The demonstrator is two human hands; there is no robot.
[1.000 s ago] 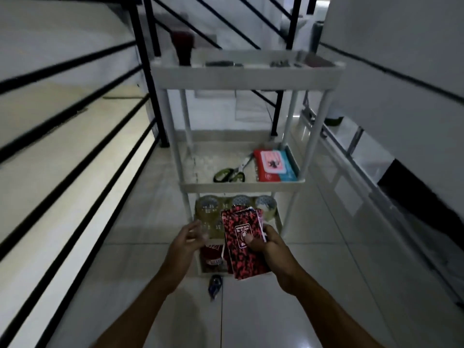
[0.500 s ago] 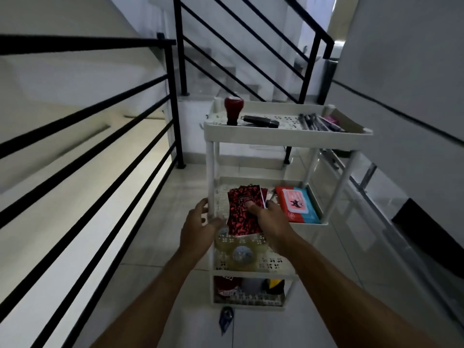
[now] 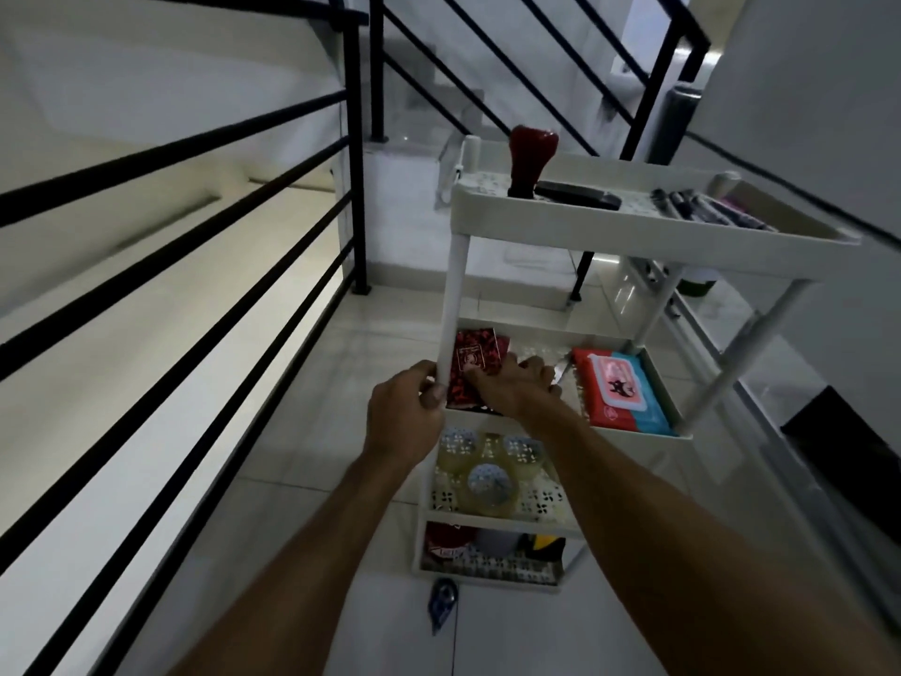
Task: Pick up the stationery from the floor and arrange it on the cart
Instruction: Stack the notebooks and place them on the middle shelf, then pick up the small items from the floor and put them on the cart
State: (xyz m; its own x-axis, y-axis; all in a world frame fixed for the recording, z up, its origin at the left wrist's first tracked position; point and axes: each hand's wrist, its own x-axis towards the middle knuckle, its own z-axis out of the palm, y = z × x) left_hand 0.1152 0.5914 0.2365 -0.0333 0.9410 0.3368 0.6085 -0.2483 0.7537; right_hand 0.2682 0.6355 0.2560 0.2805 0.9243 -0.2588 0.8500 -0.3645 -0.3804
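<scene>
A white tiered cart (image 3: 648,231) stands on the tiled floor. My right hand (image 3: 517,390) holds a red patterned notebook (image 3: 470,365) at its near end, over the left side of the second shelf. My left hand (image 3: 402,414) grips the cart's front left post at that shelf. A red and blue packet (image 3: 619,392) lies on the same shelf at the right, and a scissor blade (image 3: 560,370) shows beside my right hand. On the floor in front of the cart lies a small blue correction tape (image 3: 441,600).
The top tray carries a red stamp (image 3: 529,158), a black stapler (image 3: 577,195) and several pens (image 3: 707,212). Tape rolls (image 3: 487,473) fill the third shelf, jars the bottom one. Black railings (image 3: 195,265) run along the left; a wall closes the right.
The notebook went from low near the floor up onto the second shelf. My left hand moved from beside it to the cart's post. The view rose and closed in on the cart.
</scene>
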